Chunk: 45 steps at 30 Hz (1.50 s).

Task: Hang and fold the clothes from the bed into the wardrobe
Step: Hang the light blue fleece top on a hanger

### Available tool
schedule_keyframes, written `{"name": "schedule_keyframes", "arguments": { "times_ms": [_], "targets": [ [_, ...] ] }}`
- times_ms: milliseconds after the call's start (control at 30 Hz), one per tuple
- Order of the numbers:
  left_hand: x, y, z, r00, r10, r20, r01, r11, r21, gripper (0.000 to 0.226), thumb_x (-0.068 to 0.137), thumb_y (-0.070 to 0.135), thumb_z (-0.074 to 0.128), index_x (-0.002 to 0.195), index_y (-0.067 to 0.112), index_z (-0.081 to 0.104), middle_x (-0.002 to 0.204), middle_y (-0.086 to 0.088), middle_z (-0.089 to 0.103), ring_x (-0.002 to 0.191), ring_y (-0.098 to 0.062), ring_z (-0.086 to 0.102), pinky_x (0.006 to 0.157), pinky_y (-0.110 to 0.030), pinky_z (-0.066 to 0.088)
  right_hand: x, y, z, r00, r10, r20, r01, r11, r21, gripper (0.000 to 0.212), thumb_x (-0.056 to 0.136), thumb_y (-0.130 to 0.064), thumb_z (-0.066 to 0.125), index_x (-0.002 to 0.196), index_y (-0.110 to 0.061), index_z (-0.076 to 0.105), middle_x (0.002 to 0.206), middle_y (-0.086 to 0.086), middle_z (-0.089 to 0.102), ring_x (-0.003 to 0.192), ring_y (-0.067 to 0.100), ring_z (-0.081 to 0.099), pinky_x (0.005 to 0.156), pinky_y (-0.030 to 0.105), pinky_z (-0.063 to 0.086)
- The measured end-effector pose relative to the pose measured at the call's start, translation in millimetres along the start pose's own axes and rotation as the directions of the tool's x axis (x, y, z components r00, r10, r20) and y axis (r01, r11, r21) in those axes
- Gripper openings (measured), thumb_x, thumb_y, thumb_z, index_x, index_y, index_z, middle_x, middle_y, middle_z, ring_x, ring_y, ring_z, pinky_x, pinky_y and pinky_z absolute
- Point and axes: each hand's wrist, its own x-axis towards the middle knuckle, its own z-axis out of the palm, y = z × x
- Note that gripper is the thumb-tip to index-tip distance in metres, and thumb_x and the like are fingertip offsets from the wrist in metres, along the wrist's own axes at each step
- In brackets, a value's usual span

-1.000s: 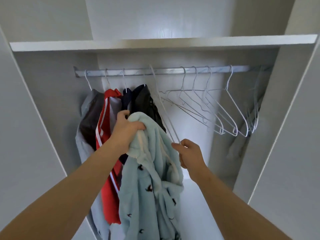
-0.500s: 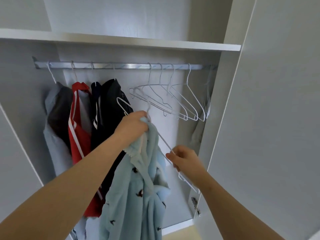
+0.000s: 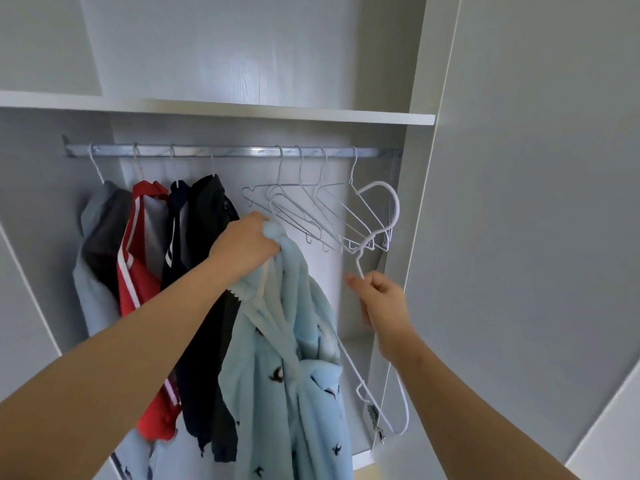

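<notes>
1. at centre frame, a pale blue fleece garment (image 3: 287, 358) with small dark prints is gripped at its top by the left hand (image 3: 246, 247), hanging limp before the wardrobe (image 3: 311, 116).
2. at centre right, a white wire hanger (image 3: 397, 207) is pinched by its neck in the right hand (image 3: 381, 299), off the rail (image 3: 242, 152).
3. the hanging step is judged in hand; next, the hanger must be threaded into the garment, then hooked on the rail.

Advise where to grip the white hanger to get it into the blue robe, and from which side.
At its neck just under the hook, from the right, where the right hand pinches the white hanger. The hook points up and the shoulder arms hang free below, beside the blue robe that the left hand holds up.
</notes>
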Motion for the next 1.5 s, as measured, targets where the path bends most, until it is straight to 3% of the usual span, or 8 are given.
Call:
{"name": "schedule_keyframes", "arguments": {
  "times_ms": [167,333,500,667,867,1100,1367,1500],
  "targets": [
    [-5.0,5.3,-9.8,0.996,-0.06,-0.064,0.059,0.998,-0.025,0.028,0.083,0.016,0.062,0.11,0.016,0.056,0.101,-0.002,0.056,0.087,-0.015,0.048,0.061,-0.025,0.034,-3.9,-5.9,-20.3,0.996,-0.085,-0.033,0.086,0.995,0.046,0.048,0.083,-0.022,0.066,0.051,-0.021,0.031,0.042,-0.007,0.03,0.04,0.008,0.028,0.042,0.015,0.028],
    [-11.1,13.8,-23.9,0.951,-0.309,-0.019,0.28,0.885,-0.371,0.028,0.078,0.002,0.063,0.104,0.006,0.056,0.095,-0.008,0.053,0.093,-0.028,0.052,0.07,-0.029,0.042,-7.2,-25.0,-19.0,0.992,-0.098,-0.08,0.115,0.964,0.239,0.029,0.091,-0.033,0.055,0.065,-0.021,0.051,0.041,-0.013,0.034,0.036,0.004,0.029,0.036,0.013,0.026],
    [-20.2,11.6,-47.6,0.851,-0.505,0.143,0.498,0.691,-0.524,0.028,0.075,0.005,0.063,0.103,0.003,0.06,0.105,-0.018,0.057,0.097,-0.034,0.055,0.087,-0.045,0.047,-3.4,-30.7,-21.6,0.998,-0.04,-0.049,0.047,0.989,0.143,0.036,0.093,-0.024,0.055,0.058,-0.018,0.058,0.033,-0.012,0.031,0.03,0.001,0.025,0.032,0.012,0.022],
    [-14.6,5.5,-68.3,0.971,-0.219,-0.093,0.205,0.968,-0.143,0.038,0.075,0.0,0.067,0.11,0.011,0.056,0.103,-0.009,0.053,0.091,-0.021,0.049,0.063,-0.026,0.04,-2.7,-27.1,-28.2,0.995,0.068,0.079,-0.076,0.992,0.104,0.046,0.09,-0.029,0.059,0.046,-0.017,0.051,0.033,-0.007,0.027,0.028,0.006,0.021,0.032,0.011,0.019],
    [-16.4,-9.0,-83.8,0.972,-0.095,-0.215,0.151,0.953,0.261,0.036,0.085,0.006,0.053,0.12,0.013,0.055,0.121,-0.012,0.057,0.106,-0.028,0.053,0.08,-0.032,0.04,-6.5,-26.5,-28.4,0.972,0.104,0.209,-0.098,0.995,-0.037,0.055,0.089,-0.027,0.061,0.036,-0.018,0.05,0.035,-0.006,0.026,0.03,0.008,0.019,0.033,0.014,0.019],
    [-43.6,18.0,-67.4,0.996,0.017,-0.091,0.007,0.965,0.263,0.037,0.082,0.0,0.055,0.116,0.013,0.061,0.116,-0.003,0.059,0.109,-0.02,0.052,0.085,-0.025,0.037,-10.2,-23.4,2.8,0.958,0.154,0.241,-0.11,0.977,-0.184,0.045,0.088,-0.031,0.063,0.047,-0.017,0.051,0.038,-0.004,0.029,0.032,0.01,0.021,0.037,0.015,0.02],
    [-82.0,46.0,-39.2,0.95,0.287,-0.121,-0.308,0.927,-0.215,0.051,0.077,-0.01,0.061,0.109,0.028,0.057,0.103,0.022,0.054,0.087,0.019,0.049,0.077,0.004,0.034,-19.7,-13.8,45.1,0.947,0.12,0.297,-0.072,0.983,-0.167,0.051,0.088,-0.029,0.061,0.039,-0.018,0.051,0.033,-0.008,0.03,0.027,0.007,0.023,0.033,0.012,0.019],
    [-80.9,40.2,-45.3,0.962,0.273,-0.016,-0.271,0.944,-0.19,0.041,0.077,0.0,0.069,0.109,0.023,0.058,0.1,0.018,0.055,0.091,0.004,0.053,0.079,-0.007,0.043,-19.0,-25.6,47.1,0.969,0.042,0.244,-0.03,0.998,-0.05,0.049,0.087,-0.015,0.062,0.04,-0.018,0.048,0.033,-0.009,0.034,0.028,0.005,0.025,0.031,0.014,0.02]
  ]
}}
